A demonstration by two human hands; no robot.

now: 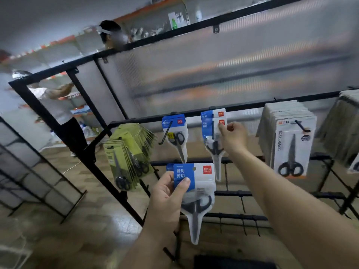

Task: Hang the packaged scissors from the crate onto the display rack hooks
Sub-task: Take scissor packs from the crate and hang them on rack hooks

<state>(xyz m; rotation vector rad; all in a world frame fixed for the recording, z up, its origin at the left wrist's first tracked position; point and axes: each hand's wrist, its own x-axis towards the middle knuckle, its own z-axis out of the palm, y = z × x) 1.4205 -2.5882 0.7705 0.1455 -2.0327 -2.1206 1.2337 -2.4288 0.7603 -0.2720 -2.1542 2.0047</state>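
left hand [167, 197] grips spare pack [202, 193] by blue header [182, 174], below rail [244, 107] | right hand [234, 138] pinches hung pack [208, 131] top, under rail | judged light, floppy; hold stiff header

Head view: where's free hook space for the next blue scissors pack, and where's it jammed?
Free: the long hook, between the yellow packs and the pinched pack in the right hand, carries one blue pack; lower-rail hooks right of the held pack are bare. Crowded: yellow packs, grey packs.
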